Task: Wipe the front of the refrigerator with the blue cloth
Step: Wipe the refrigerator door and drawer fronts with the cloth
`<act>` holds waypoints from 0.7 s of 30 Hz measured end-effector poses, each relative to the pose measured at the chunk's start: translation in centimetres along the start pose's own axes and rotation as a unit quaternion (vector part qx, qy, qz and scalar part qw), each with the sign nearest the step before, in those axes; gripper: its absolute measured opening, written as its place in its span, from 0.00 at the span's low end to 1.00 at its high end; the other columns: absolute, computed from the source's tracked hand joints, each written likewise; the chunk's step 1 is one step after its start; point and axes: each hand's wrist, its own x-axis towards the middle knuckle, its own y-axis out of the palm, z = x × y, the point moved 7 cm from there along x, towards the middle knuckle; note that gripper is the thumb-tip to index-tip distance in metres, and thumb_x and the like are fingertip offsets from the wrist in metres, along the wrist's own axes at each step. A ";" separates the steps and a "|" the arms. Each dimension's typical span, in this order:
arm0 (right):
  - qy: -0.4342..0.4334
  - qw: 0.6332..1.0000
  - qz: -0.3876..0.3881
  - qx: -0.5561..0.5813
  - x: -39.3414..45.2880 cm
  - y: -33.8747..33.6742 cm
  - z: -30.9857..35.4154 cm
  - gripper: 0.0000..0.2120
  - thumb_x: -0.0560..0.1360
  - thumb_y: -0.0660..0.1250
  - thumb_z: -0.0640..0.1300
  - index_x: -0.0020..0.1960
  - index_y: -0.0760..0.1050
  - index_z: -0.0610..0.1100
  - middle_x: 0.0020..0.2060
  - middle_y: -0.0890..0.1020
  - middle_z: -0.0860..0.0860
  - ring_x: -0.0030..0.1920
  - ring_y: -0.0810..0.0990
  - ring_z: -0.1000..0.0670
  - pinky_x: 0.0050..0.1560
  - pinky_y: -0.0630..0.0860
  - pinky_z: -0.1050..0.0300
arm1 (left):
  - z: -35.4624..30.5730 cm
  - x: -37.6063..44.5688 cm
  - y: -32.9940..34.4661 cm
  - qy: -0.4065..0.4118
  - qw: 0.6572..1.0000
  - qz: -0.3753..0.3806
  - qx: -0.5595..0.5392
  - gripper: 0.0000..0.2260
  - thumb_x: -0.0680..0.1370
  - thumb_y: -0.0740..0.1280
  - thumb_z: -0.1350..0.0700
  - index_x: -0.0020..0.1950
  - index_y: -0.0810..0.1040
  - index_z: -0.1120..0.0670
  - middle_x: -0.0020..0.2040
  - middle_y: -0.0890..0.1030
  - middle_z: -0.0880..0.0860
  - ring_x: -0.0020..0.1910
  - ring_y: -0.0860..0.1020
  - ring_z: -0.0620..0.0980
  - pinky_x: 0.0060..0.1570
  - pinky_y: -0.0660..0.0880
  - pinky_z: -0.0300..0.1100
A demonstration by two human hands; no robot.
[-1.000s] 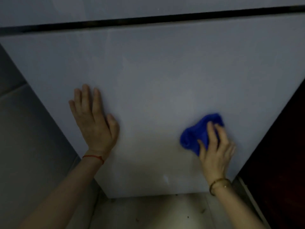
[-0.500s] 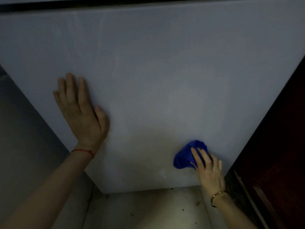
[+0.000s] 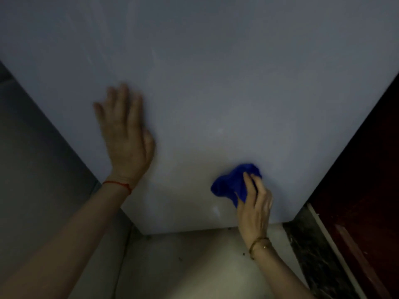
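Two hands on refrigerator (image 3: 216, 72): right (image 3: 255, 209) presses blue cloth (image 3: 232, 185), left (image 3: 126, 137) flat.

The room is dim. The pale floor (image 3: 194, 266) has small dark specks on it. A gray wall (image 3: 32, 158) is on the left, and dark red-brown wood (image 3: 367, 190) is on the right.

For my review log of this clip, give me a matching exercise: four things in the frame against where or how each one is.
Things:
1. left hand
2. right hand
3. blue cloth
4. floor

States:
A. bunched against the lower part of the refrigerator front
B. pale, below the door's bottom edge
C. flat and open on the door, empty
D. gripping the cloth

Pairs: 1-C, 2-D, 3-A, 4-B
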 end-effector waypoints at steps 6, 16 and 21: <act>0.220 0.946 -0.154 0.182 2.5 -1.2 -2.2 0.23 0.82 0.60 0.41 0.74 0.61 0.35 0.71 0.63 0.41 0.72 0.64 0.48 0.74 0.59 0.61 | -5.4 -3.9 2.1 0.178 0.977 0.109 -0.045 0.21 0.82 0.57 0.59 0.76 0.64 0.59 0.74 0.65 0.60 0.82 0.51 0.51 0.81 0.46 0.55; 0.628 0.725 -0.087 0.270 -11.2 7.5 -6.0 0.25 0.83 0.55 0.34 0.76 0.50 0.31 0.71 0.60 0.35 0.64 0.70 0.38 0.61 0.67 0.60 | -6.6 -6.1 3.7 0.297 0.950 0.071 0.060 0.24 0.82 0.59 0.54 0.78 0.65 0.58 0.76 0.67 0.57 0.80 0.59 0.54 0.80 0.55 0.54; 0.509 0.805 -0.183 0.244 -5.7 5.8 -3.3 0.24 0.82 0.55 0.34 0.76 0.53 0.32 0.71 0.59 0.39 0.64 0.64 0.58 0.66 0.58 0.77 | -6.4 -6.4 3.8 0.293 0.952 0.065 0.058 0.23 0.84 0.56 0.52 0.78 0.65 0.58 0.77 0.66 0.57 0.81 0.57 0.54 0.81 0.55 0.54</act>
